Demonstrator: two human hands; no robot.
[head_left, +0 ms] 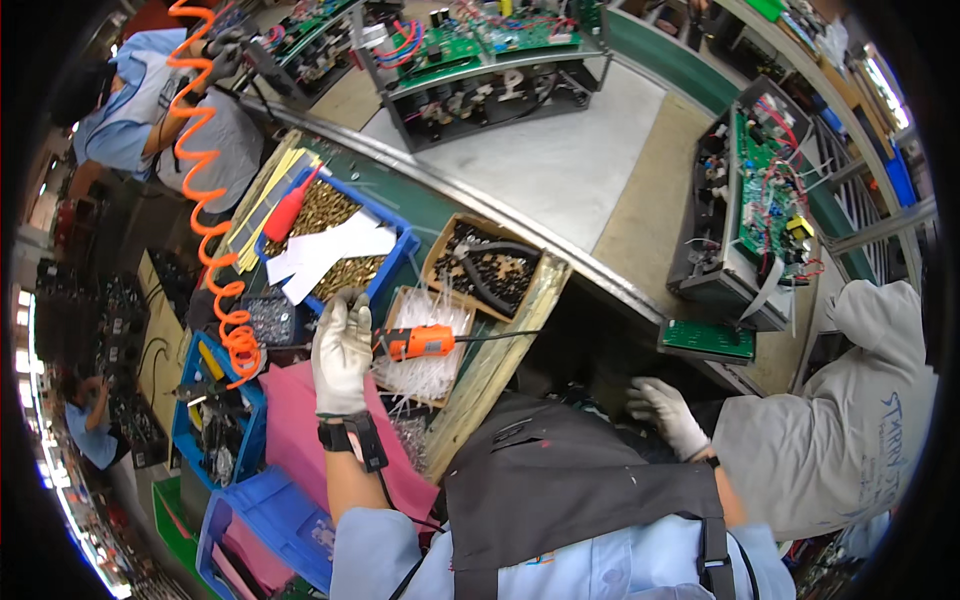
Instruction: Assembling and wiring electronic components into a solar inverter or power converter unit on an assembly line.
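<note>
My left hand (342,358), in a white glove, is closed across the front end of an orange electric screwdriver (420,342). A thin shaft shows on the hand's left side, and a black cord trails off to the right. Its fingertips reach the near edge of a blue bin (403,243) of brass-coloured screws (325,212). White paper (345,248) and a red bottle (290,210) lie on the screws. Beneath the screwdriver is a box of white cable ties (425,375). My right hand (668,415), also gloved, hovers near my lap with fingers loosely apart and nothing visible in it.
A cardboard box (487,268) holds black parts and pliers. An orange coiled hose (205,200) hangs at left. Circuit-board units (755,190) stand on the bench, near a loose green board (708,340). A co-worker's grey sleeve (840,410) is close at right. Blue tool bin (250,415) at left.
</note>
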